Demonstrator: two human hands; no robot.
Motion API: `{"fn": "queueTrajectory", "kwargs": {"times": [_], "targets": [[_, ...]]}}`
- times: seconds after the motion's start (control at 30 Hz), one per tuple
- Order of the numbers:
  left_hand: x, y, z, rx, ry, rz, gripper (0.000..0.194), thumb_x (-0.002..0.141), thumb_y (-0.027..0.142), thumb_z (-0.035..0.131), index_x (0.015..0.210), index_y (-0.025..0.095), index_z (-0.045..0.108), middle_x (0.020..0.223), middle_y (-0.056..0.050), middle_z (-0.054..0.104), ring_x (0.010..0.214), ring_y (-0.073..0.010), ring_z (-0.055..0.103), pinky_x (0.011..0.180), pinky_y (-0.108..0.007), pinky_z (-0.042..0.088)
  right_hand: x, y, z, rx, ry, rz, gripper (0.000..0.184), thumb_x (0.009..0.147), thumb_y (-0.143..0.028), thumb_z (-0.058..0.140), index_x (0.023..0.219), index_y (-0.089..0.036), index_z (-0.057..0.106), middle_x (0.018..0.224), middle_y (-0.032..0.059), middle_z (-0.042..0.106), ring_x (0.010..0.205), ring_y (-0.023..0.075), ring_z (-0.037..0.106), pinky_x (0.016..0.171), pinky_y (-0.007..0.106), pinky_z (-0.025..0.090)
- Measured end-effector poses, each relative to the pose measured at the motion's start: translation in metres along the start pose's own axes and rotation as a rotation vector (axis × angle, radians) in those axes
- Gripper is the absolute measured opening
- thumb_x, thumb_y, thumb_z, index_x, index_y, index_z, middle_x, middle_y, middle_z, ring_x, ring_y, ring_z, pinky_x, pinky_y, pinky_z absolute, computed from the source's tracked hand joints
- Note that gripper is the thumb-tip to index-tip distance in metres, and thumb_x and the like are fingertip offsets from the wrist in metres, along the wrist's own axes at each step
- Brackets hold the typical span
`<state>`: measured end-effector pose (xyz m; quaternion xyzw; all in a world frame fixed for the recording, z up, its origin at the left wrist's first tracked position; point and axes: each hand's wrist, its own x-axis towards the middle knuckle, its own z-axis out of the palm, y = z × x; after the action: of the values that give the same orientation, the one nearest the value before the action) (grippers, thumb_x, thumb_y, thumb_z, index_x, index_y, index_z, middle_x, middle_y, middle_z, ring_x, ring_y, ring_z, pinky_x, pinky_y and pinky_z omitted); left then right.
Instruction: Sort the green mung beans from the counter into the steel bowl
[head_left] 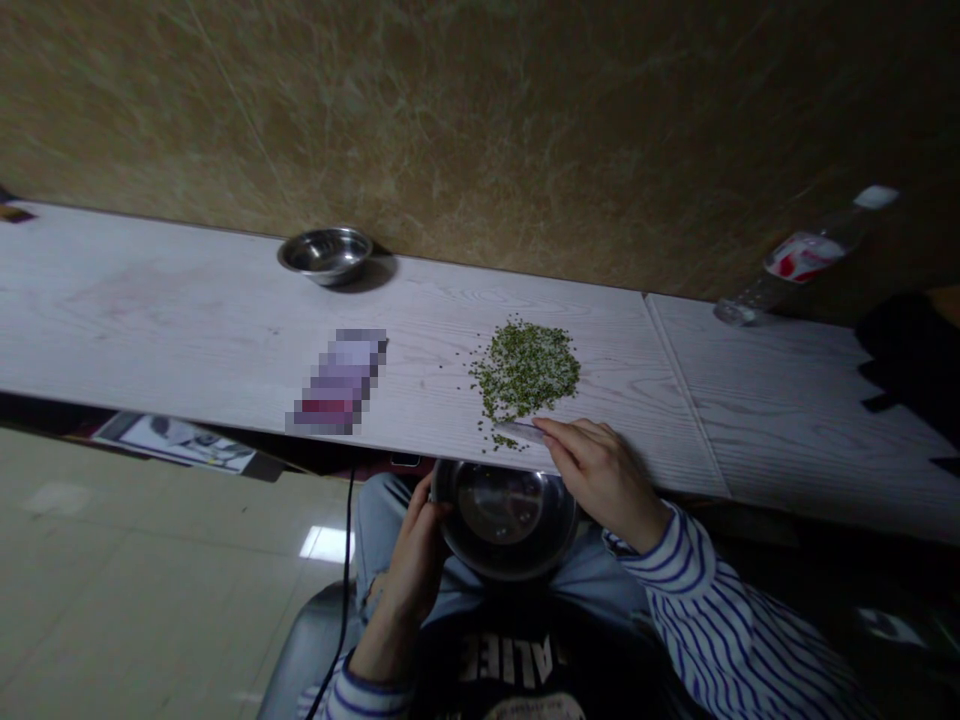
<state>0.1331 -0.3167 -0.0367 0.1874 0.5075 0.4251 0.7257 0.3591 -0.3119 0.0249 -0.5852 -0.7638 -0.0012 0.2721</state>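
Note:
My left hand (420, 545) is closed on the rim of a metal bowl (506, 560), which sits at my lap just under the table edge. In my right hand (596, 465) I pinch a thin, pale, flat strip (523, 431); its exact kind is unclear. The strip's tip touches the near fringe of a loose pile of small green beans mixed with white grains (529, 368). Some beans lie scattered along the pile's left and near sides. Inside the bowl I cannot make out any beans for certain.
A smaller metal bowl (325, 256) stands by the wall. A blurred-out, phone-like rectangle (341, 382) lies left of the pile. On the right, a clear plastic bottle (802, 258) leans toward the wall near a dark object (911, 360). A black cable (347, 560) hangs at my left.

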Motion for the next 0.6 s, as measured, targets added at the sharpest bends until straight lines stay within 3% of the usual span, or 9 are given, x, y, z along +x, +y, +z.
{"fn": "queueTrajectory", "kwargs": {"times": [0.17, 0.47, 0.6], "targets": [[-0.001, 0.0, -0.001, 0.016, -0.018, 0.019, 0.056, 0.072, 0.024, 0.062, 0.128, 0.022, 0.059, 0.086, -0.001, 0.07, 0.074, -0.0192, 0.061, 0.061, -0.027, 0.044, 0.005, -0.006, 0.003, 0.009, -0.02, -0.02, 0.026, 0.096, -0.011, 0.056, 0.117, -0.015, 0.072, 0.097, 0.0105, 0.079, 0.085, 0.0232, 0.072, 0.079, 0.038, 0.054], [0.001, 0.002, -0.008, 0.016, -0.002, -0.002, 0.063, 0.072, 0.026, 0.063, 0.134, 0.024, 0.056, 0.1, -0.004, 0.072, 0.075, -0.0209, 0.062, 0.059, -0.028, 0.042, 0.006, -0.013, 0.004, 0.023, -0.03, -0.033, 0.026, 0.098, -0.012, 0.055, 0.117, -0.016, 0.071, 0.098, 0.0103, 0.079, 0.085, 0.0226, 0.072, 0.079, 0.038, 0.054], [0.0, 0.002, -0.009, 0.026, -0.017, 0.019, 0.063, 0.073, 0.026, 0.063, 0.135, 0.023, 0.056, 0.088, -0.002, 0.071, 0.073, -0.0214, 0.061, 0.058, -0.028, 0.041, 0.012, -0.014, 0.009, -0.005, 0.003, 0.027, 0.029, 0.099, -0.014, 0.052, 0.122, -0.016, 0.07, 0.102, 0.0117, 0.079, 0.086, 0.0227, 0.072, 0.08, 0.037, 0.056]]}}
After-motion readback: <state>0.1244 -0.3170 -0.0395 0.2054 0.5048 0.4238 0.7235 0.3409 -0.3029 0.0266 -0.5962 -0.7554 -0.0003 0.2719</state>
